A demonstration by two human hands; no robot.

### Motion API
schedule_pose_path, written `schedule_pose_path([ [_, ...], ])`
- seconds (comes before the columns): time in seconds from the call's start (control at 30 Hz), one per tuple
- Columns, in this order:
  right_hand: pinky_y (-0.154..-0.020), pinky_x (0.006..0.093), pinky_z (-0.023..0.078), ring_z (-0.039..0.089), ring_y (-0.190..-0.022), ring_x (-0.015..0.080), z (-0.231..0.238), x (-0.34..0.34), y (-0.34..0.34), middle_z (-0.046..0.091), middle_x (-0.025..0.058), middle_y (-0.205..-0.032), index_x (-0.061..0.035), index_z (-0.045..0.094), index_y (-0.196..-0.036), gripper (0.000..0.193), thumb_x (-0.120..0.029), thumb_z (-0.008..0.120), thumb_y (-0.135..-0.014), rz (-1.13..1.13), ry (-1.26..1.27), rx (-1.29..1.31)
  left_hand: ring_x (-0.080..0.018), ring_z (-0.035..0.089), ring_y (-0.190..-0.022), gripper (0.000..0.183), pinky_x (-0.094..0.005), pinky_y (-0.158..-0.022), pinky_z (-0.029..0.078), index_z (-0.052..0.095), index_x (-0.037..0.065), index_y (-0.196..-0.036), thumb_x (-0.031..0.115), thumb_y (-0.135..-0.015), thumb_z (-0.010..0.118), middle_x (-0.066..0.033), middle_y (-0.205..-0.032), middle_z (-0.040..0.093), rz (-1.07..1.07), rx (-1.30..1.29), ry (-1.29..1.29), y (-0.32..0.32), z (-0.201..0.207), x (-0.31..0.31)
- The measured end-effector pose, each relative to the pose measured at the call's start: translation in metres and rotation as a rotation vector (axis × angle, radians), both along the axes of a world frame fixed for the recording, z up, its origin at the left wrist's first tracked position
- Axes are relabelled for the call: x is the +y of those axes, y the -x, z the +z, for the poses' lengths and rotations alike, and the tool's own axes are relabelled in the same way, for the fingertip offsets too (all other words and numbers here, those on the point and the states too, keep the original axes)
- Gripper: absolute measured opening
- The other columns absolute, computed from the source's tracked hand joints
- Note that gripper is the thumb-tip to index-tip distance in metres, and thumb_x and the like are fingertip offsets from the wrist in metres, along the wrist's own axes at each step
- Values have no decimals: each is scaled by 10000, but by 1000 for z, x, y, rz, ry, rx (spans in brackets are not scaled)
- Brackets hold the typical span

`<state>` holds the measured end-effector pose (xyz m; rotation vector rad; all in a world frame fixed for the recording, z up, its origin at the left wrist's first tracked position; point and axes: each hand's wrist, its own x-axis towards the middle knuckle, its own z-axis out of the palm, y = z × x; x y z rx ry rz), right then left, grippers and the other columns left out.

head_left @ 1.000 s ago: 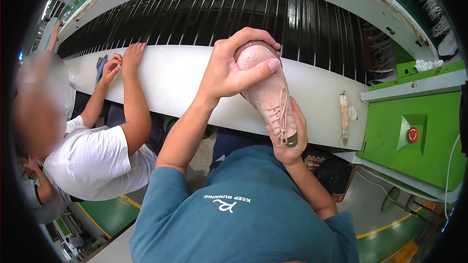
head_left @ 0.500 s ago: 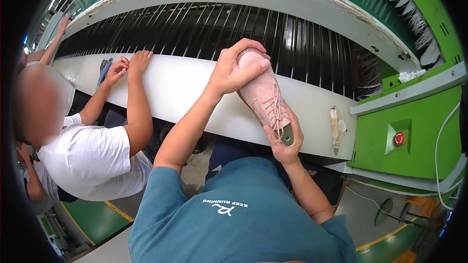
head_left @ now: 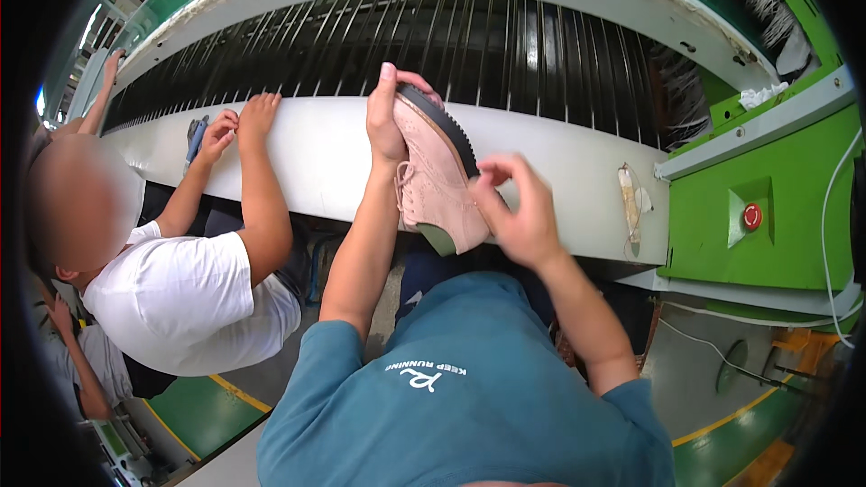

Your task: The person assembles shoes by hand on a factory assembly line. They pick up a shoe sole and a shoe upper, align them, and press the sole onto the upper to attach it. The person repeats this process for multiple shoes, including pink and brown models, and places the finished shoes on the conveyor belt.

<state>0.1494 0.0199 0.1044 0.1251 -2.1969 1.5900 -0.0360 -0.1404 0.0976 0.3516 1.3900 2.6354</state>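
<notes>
A pink lace-up shoe (head_left: pixel 439 162) with punched decoration is on its side in front of me, toe up. Its dark ridged sole (head_left: pixel 448 126) faces right, its laces hang on the left, and a green lining shows at the heel opening. My left hand (head_left: pixel 386 122) grips it around the toe, some fingers hidden behind the shoe. Close by the sole's edge near the heel is my right hand (head_left: pixel 519 212), fingers curled and thumb and forefinger pinched together, slightly blurred. Whether they touch the shoe or hold something small is unclear.
Beyond a white ledge (head_left: pixel 334 144) runs a row of metal rollers (head_left: pixel 469 54). A tape-wrapped tool (head_left: pixel 629 203) lies on the ledge at right, beside a green panel (head_left: pixel 713 207) with a red button (head_left: pixel 752 215). A co-worker in a white shirt (head_left: pixel 180 298) sits at left.
The shoe has turned from laces facing me to its side, sole now to the right. My right hand has let go of the heel and moved to the sole side; my left stays on the toe.
</notes>
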Motion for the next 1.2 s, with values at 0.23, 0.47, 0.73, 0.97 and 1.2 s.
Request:
schedule_pose_path([
  [0.23,-587,289,520,648,-595,93,31,42,118,646,0,-690,-69,623,-890,497,-494,693,-1138,583,-92,-532,-271,640,-796,632,-408,-774,557,677,13,-956,539,-1202,428,-136,-843,637,-10,-23,-36,11,-19,-5],
  [0.47,-570,314,560,724,-618,144,65,33,167,648,33,-683,-46,622,-818,582,-511,621,-1168,747,-451,-764,-248,683,-835,587,-377,-779,563,702,-6,-1008,496,-1179,451,-149,-915,690,120,34,12,20,-52,-9],
  [0.73,-589,361,566,729,-571,187,92,1,207,679,76,-633,-19,644,-786,576,-440,605,-1178,929,-794,-953,-184,685,-701,384,-304,-689,531,692,20,-905,324,-1131,623,-112,-791,718,130,-61,214,24,-70,-21],
  [0.97,-538,352,573,738,-529,208,106,-27,213,733,133,-640,13,676,-736,542,-363,695,-1127,848,-1001,-950,-62,570,-679,383,-271,-641,445,729,38,-829,284,-1121,686,4,-734,673,160,-91,161,21,-67,-19],
  [1.2,-582,264,529,679,-625,78,48,16,169,642,-23,-678,-77,650,-843,461,-430,746,-1124,685,-360,-892,-125,627,-664,487,-282,-664,479,736,54,-870,408,-1170,588,-24,-720,679,168,30,218,35,-65,-20],
])
